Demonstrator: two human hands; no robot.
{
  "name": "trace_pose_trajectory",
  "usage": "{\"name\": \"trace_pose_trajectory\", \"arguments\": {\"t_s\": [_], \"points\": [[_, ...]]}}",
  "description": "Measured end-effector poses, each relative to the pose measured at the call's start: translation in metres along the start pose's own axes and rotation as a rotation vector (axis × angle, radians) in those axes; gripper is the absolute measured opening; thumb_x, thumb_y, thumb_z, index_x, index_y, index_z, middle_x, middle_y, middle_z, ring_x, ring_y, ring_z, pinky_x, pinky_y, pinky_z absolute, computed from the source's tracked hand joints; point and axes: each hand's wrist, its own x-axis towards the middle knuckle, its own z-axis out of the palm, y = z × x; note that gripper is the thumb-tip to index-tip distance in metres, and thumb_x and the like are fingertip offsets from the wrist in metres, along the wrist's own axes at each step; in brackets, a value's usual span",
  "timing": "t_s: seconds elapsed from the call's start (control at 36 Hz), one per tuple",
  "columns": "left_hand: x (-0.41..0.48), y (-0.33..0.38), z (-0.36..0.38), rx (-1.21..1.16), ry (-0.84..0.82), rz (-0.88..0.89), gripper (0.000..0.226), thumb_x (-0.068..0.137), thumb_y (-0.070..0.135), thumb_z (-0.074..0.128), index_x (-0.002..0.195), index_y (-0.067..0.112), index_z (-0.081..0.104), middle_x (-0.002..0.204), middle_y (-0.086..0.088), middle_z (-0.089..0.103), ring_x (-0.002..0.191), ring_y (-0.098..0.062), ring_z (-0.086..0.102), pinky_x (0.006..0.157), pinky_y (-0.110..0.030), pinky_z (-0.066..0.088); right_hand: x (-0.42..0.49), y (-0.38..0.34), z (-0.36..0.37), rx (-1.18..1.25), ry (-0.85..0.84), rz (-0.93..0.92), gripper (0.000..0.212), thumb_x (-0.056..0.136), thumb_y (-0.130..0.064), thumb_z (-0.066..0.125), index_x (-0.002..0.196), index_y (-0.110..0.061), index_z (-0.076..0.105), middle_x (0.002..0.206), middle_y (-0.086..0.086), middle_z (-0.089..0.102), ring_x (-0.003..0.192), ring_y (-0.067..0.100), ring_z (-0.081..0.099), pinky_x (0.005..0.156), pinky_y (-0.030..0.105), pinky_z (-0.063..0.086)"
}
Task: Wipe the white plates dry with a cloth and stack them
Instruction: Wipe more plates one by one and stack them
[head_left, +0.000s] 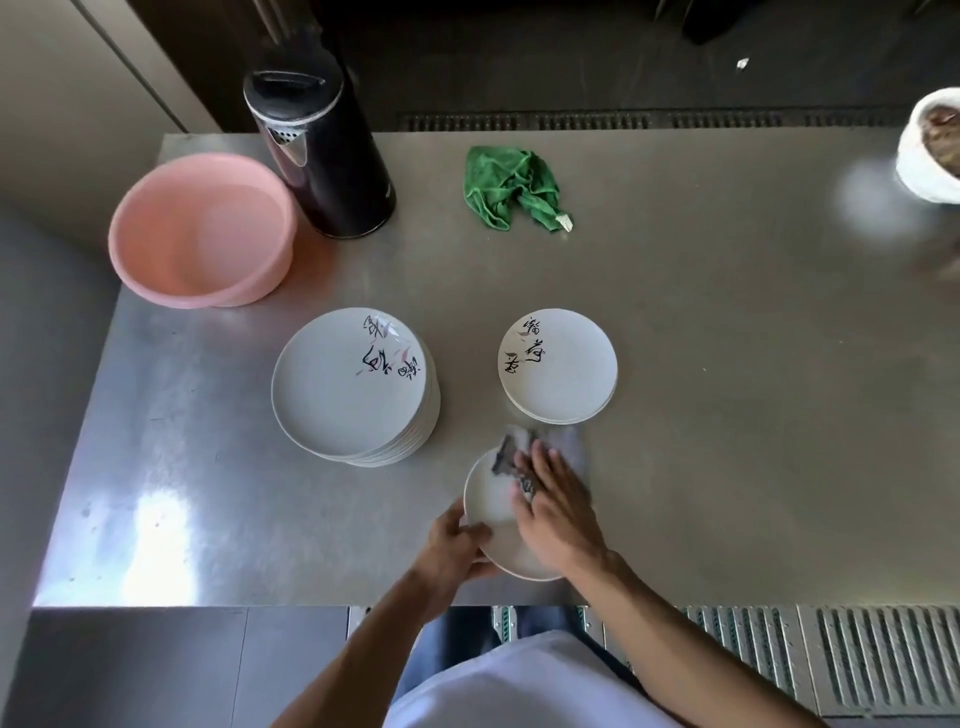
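Steel table (727, 415), near edge — one round white ceramic plate (491, 512) is gripped by the curled left hand (454, 545) and wiped with a grey cloth (571, 444) under the flat right hand (558, 512); a short stack (558, 364) seems done, a tall stack (348, 384) left.

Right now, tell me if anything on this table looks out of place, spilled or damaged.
Nothing spilled or broken shows. The pink basin seems to jut past the table's left edge, and a green cloth lies crumpled and unused at the far side. The tall stack of plates looks slightly uneven.
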Motion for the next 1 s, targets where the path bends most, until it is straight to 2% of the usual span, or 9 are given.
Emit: {"name": "trace_pose_trajectory", "arguments": {"t_s": [0.11, 0.17, 0.28, 0.39, 0.53, 0.61, 0.72, 0.89, 1.0], "points": [[-0.003, 0.002, 0.006, 0.012, -0.026, 0.018, 0.042, 0.095, -0.004, 0.050, 0.129, 0.019, 0.062, 0.111, -0.013, 0.077, 0.093, -0.031, 0.076, 0.072, -0.037, 0.061, -0.010, -0.002, 0.004, 0.033, -0.121, -0.257, 0.064, 0.101, -0.054, 0.012, 0.157, -0.023, 0.018, 0.164, -0.004, 0.005, 0.154, 0.020, 0.000, 0.124, 0.030, -0.007], [-0.005, -0.001, 0.007, -0.007, -0.003, 0.021, 0.040, 0.097, -0.004, 0.049, 0.129, 0.016, 0.061, 0.113, -0.016, 0.076, 0.096, -0.033, 0.075, 0.072, -0.038, 0.061, -0.009, 0.002, 0.002, 0.020, -0.117, -0.295, 0.062, 0.103, -0.053, 0.017, 0.157, -0.023, 0.019, 0.163, -0.005, 0.005, 0.154, 0.019, 0.002, 0.123, 0.027, -0.009], [-0.002, -0.005, 0.012, -0.126, 0.100, 0.033, 0.044, 0.097, -0.008, 0.043, 0.128, 0.019, 0.060, 0.110, -0.015, 0.072, 0.086, -0.029, 0.074, 0.064, -0.036, 0.061, -0.002, 0.004, 0.000, -0.046, -0.011, 0.058, 0.061, 0.106, -0.046, 0.024, 0.158, -0.015, 0.021, 0.167, 0.009, 0.005, 0.155, 0.025, 0.003, 0.122, 0.032, -0.009], [0.000, -0.008, 0.022, -0.286, 0.193, 0.009, 0.042, 0.093, -0.011, 0.045, 0.120, 0.019, 0.058, 0.112, -0.017, 0.069, 0.100, -0.037, 0.069, 0.066, -0.039, 0.061, -0.005, -0.003, -0.002, 0.016, -0.031, 0.051, 0.062, 0.105, -0.049, 0.017, 0.159, -0.018, 0.017, 0.167, 0.006, 0.007, 0.154, 0.021, 0.005, 0.123, 0.032, -0.006], [0.003, -0.004, 0.008, -0.154, 0.242, 0.036, 0.023, 0.094, 0.000, 0.054, 0.080, 0.015, 0.046, 0.087, -0.012, 0.059, 0.082, -0.024, 0.060, 0.056, -0.028, 0.053, -0.013, -0.009, -0.018, 0.375, -0.119, 0.158, 0.052, 0.108, -0.040, 0.027, 0.155, -0.016, 0.033, 0.162, 0.008, 0.028, 0.150, 0.017, 0.023, 0.118, 0.023, 0.017], [0.005, -0.001, 0.001, -0.065, 0.155, 0.033, 0.006, 0.099, 0.010, 0.057, 0.095, 0.010, 0.053, 0.096, -0.015, 0.067, 0.089, -0.031, 0.068, 0.073, -0.041, 0.063, -0.026, -0.014, -0.020, 0.474, -0.196, 0.029, 0.051, 0.108, -0.042, 0.030, 0.155, -0.022, 0.034, 0.161, -0.005, 0.030, 0.149, 0.005, 0.018, 0.119, 0.019, 0.009], [0.003, 0.000, -0.002, 0.064, -0.049, -0.017, 0.029, 0.100, 0.007, 0.049, 0.122, 0.009, 0.067, 0.112, -0.013, 0.077, 0.105, -0.031, 0.073, 0.090, -0.046, 0.061, -0.026, -0.016, -0.009, 0.330, -0.262, -0.234, 0.047, 0.110, -0.032, 0.027, 0.157, -0.025, 0.028, 0.165, -0.010, 0.014, 0.152, 0.004, 0.002, 0.118, 0.015, -0.009], [0.003, -0.008, -0.008, 0.012, -0.032, -0.060, 0.042, 0.088, -0.002, 0.055, 0.127, 0.011, 0.063, 0.111, -0.016, 0.075, 0.098, -0.032, 0.073, 0.085, -0.043, 0.061, -0.010, 0.005, 0.000, 0.051, -0.094, 0.086, 0.056, 0.108, -0.044, 0.023, 0.159, -0.025, 0.014, 0.166, -0.004, -0.005, 0.154, 0.018, -0.006, 0.122, 0.028, -0.011], [0.001, -0.006, 0.000, 0.045, -0.049, -0.013, 0.041, 0.086, -0.001, 0.059, 0.126, 0.006, 0.064, 0.115, -0.023, 0.073, 0.107, -0.041, 0.071, 0.098, -0.055, 0.056, -0.014, -0.012, 0.009, 0.164, -0.142, -0.088, 0.058, 0.106, -0.047, 0.021, 0.159, -0.023, 0.017, 0.163, -0.008, -0.006, 0.154, 0.018, -0.006, 0.119, 0.023, -0.015]]}}
